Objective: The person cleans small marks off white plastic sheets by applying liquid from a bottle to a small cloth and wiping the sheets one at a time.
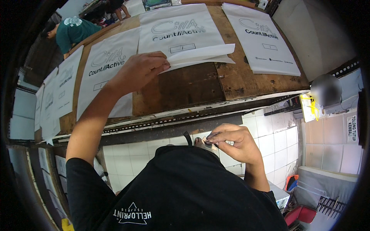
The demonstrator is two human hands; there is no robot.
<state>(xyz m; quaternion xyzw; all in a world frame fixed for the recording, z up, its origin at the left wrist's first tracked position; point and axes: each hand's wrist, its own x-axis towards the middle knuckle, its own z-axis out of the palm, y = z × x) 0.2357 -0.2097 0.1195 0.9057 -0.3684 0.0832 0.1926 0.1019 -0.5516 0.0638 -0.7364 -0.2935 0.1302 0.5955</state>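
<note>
My left hand point(148, 66) reaches over a wooden table and is closed on the near edge of a flat white printed bag point(185, 29). That edge is lifted and folded back over the lower part of the black print. My right hand point(236, 141) hangs in front of my body, off the table. Its thumb and fingers are pinched together, with dark smudges on the fingertips. A small pale bit shows at the pinch, but its kind cannot be made out. Another white printed bag point(111, 67) lies flat under my left forearm.
More printed bags lie on the wooden table point(181, 90): one at the right point(264, 42), several at the far left. A person in a green shirt point(73, 32) bends beyond the table's left end. White floor tiles point(277, 142) show below; a red chair point(302, 213) stands lower right.
</note>
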